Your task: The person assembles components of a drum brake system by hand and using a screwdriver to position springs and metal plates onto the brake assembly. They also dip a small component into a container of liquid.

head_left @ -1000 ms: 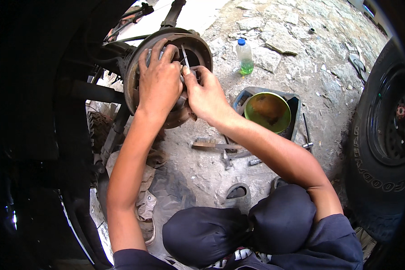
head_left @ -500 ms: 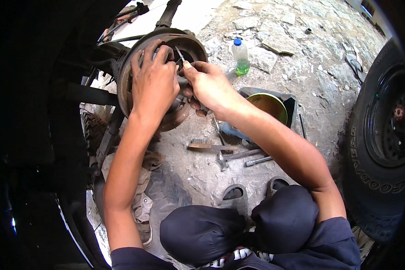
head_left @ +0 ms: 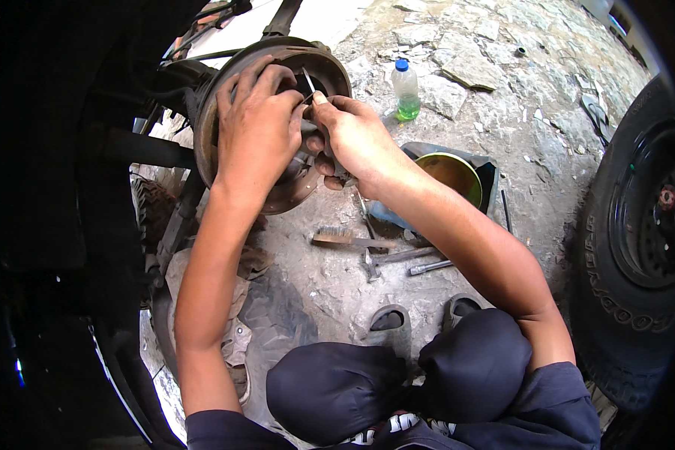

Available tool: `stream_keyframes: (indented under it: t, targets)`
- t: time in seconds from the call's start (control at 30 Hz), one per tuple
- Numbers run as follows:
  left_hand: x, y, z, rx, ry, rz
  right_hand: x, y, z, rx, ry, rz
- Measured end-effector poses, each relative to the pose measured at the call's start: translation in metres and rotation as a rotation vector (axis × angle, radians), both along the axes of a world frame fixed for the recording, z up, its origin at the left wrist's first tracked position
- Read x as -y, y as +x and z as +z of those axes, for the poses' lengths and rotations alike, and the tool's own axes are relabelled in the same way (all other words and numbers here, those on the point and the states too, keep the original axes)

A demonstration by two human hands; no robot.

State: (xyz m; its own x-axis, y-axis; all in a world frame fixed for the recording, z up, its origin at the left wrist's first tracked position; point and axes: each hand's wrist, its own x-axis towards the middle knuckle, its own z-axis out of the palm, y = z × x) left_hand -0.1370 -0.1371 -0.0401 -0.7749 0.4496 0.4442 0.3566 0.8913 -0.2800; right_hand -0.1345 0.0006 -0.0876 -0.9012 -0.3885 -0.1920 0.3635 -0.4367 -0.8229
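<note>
A rusty, round drum brake assembly (head_left: 296,196) sits on the axle in front of me, at the upper left. My left hand (head_left: 259,127) reaches over its left side, fingers bent and pressed into the brake. Its fingertips, and whatever they grip, are hidden. Close beside it, my right hand (head_left: 352,139) is closed around a slim metal tool (head_left: 308,79). The tool's thin pale shaft sticks up past my thumb, inside the brake's rim. Its full shape is covered by my fingers.
On the ground lie a wire brush (head_left: 349,238), a hammer (head_left: 397,256) and a metal socket tool (head_left: 430,267). A tray (head_left: 490,169) holds a round yellowish container (head_left: 478,187). Behind stands a bottle of green liquid (head_left: 407,94). A wheel (head_left: 615,300) is at right.
Both hands keep nearly the same hold at the brake. The tool's shaft and my right thumb sit slightly higher and further right in the picture, as the view shifts a little.
</note>
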Motion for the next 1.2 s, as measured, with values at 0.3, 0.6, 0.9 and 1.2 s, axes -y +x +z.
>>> stream_keyframes:
  t: [0.3,0.6,0.9,1.2]
  targets:
    - [0.013,-0.022,0.028,0.113,-0.142,0.016,0.013,0.002,-0.002,0.078,-0.100,-0.049]
    - [0.020,-0.024,0.024,0.092,-0.101,-0.031,-0.017,-0.009,0.006,-0.014,0.139,0.106]
    - [0.009,-0.023,0.017,0.008,-0.041,-0.063,-0.047,-0.034,0.013,-0.225,0.453,0.321]
    - [-0.001,-0.030,0.004,-0.113,0.127,-0.067,-0.051,-0.035,0.022,-0.225,0.513,0.347]
